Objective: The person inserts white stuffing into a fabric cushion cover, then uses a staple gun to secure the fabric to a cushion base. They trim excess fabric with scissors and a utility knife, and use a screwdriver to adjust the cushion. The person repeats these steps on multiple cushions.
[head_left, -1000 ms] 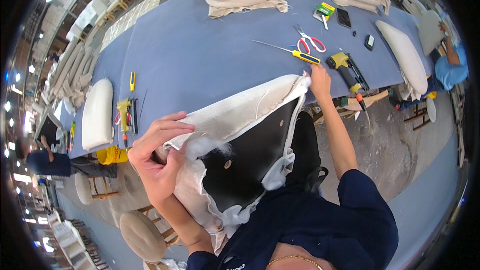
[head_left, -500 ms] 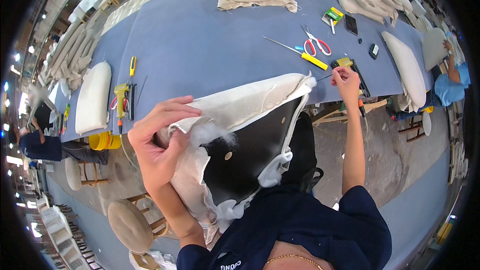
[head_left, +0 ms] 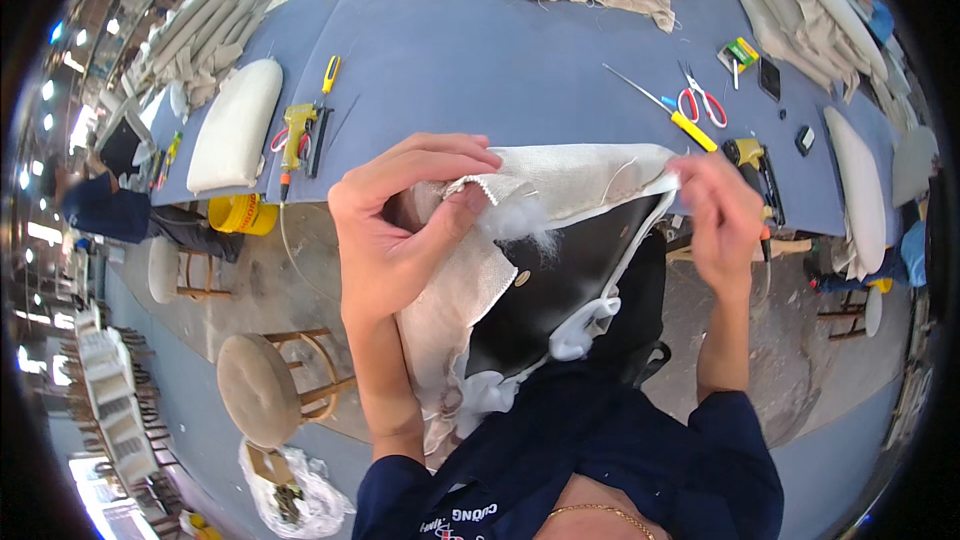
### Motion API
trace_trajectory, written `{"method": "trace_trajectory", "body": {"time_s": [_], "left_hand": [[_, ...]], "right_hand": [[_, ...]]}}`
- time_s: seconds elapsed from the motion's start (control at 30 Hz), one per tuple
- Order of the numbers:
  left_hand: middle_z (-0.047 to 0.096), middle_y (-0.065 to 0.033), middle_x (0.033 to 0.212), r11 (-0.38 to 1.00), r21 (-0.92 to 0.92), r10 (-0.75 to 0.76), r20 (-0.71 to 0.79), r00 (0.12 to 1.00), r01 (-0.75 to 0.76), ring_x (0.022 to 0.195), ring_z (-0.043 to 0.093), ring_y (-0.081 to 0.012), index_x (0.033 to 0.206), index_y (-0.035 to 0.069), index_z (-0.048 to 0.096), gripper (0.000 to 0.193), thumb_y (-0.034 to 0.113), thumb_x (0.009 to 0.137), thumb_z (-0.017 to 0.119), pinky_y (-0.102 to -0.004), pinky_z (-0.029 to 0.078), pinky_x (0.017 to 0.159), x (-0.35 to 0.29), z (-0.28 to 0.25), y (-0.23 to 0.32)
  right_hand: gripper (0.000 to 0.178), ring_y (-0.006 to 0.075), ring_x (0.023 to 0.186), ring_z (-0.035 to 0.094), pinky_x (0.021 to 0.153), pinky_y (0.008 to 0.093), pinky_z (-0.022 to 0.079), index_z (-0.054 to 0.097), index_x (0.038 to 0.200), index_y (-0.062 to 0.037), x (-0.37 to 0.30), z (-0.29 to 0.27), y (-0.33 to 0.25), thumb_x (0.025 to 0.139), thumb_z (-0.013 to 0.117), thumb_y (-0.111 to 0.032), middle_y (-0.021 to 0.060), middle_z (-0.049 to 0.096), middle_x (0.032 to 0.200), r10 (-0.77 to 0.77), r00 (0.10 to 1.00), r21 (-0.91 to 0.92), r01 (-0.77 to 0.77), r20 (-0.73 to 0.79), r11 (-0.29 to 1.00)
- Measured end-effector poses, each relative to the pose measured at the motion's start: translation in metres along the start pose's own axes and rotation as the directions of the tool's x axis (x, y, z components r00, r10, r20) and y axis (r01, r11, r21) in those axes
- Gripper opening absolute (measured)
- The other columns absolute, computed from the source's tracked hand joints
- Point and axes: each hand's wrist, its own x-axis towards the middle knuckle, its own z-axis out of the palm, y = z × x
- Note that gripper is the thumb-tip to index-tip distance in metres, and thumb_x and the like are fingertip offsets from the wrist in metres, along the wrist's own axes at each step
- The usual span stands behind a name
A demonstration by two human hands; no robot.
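A padded chair panel (head_left: 590,168) in off-white fabric leans against the table edge, its black backing (head_left: 570,270) facing me. My left hand (head_left: 390,225) is closed on the folded fabric edge, thumb inside and fingers over the top. Beside that thumb, a tuft of white stuffing (head_left: 525,220) sticks out between fabric and backing. Close to the panel's upper right corner is my right hand (head_left: 718,215), smeared by motion. Its fingers look bent, and whatever they may hold cannot be made out. More white wadding (head_left: 575,332) bulges along the panel's lower right edge.
On the blue table (head_left: 430,50) lie a yellow-handled screwdriver (head_left: 692,130), red-handled scissors (head_left: 705,105), a phone (head_left: 769,78), and staple guns (head_left: 298,130) on either side. Padded panels (head_left: 235,125) flank me. A round stool (head_left: 258,390) stands at lower left.
The view has shifted, so the table items appear further right. My right hand has come in from beyond the panel's corner to right beside it. My left hand keeps its grip on the fabric.
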Motion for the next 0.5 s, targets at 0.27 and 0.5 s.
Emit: {"method": "trace_trajectory", "body": {"time_s": [0.27, 0.5], "left_hand": [[0.071, -0.0147, 0.099, 0.996, 0.048, 0.082, -0.092, 0.992, -0.078, 0.095, 0.068, -0.0237, 0.093, -0.005, 0.075, 0.027, -0.015, 0.069, 0.072, -0.0342, 0.053, 0.087, 0.0, 0.013, 0.009], [0.069, -0.0149, 0.095, 0.983, 0.046, 0.18, -0.116, 0.977, -0.176, 0.093, 0.067, -0.0263, 0.094, -0.004, 0.076, 0.026, -0.008, 0.068, 0.077, -0.044, 0.054, 0.094, -0.008, 0.024, 0.013]], "right_hand": [[0.024, 0.0257, 0.052, 0.053, 0.048, 0.038, 0.04, 0.062, 0.073, -0.0059, 0.005, 0.013, -0.056, 0.083, 0.08, -0.018, 0.0068, 0.052, 0.064, -0.058, 0.978, -0.038, 0.067, 0.201, 0.997], [0.023, 0.0275, 0.052, 0.056, 0.046, 0.0397, 0.041, 0.063, 0.073, -0.0072, -0.004, 0.015, -0.079, 0.087, 0.077, -0.019, 0.0068, 0.051, 0.063, 0.07, 0.975, -0.073, -0.056, 0.211, 0.996]]}}
